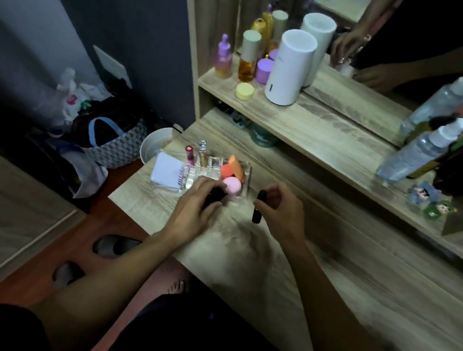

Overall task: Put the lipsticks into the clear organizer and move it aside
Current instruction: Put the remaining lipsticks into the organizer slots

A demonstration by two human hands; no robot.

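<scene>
The clear organizer (214, 162) stands on the wooden vanity top near its left edge. It holds a pink lip tube (189, 156), a gold tube (202, 153), orange and pink makeup sponges (233, 172) and a white card (168, 171). My left hand (195, 209) rests at the organizer's front edge, closed over a black lipstick (214, 196). Just right of the organizer, my right hand (281, 211) pinches a second black lipstick (258, 207) upright above the table.
A raised shelf behind carries a white cylinder (289, 68), purple and amber bottles (248, 58), a yellow jar (245, 91) and spray bottles (421, 149) at right. A mirror backs it. Bags and a white bin (154, 144) sit on the floor at left.
</scene>
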